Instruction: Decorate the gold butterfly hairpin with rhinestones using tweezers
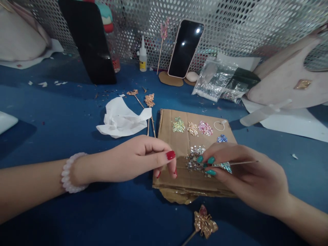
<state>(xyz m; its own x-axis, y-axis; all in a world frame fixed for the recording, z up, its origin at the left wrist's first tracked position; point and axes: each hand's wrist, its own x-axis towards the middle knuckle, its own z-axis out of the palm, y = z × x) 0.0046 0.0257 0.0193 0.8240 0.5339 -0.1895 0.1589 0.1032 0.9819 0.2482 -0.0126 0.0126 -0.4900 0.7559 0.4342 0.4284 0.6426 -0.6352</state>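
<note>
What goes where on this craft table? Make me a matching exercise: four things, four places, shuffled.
Things:
1. glue bottle
2. crumpled white paper
3. shiny butterfly stick
4. gold butterfly pin

Places:
A. on the blue table, nearest the camera
B. pinched in the right hand
C. upright by the perforated back wall
D. left of the cardboard

Pairs: 1-C, 2-D, 3-B, 4-A
</note>
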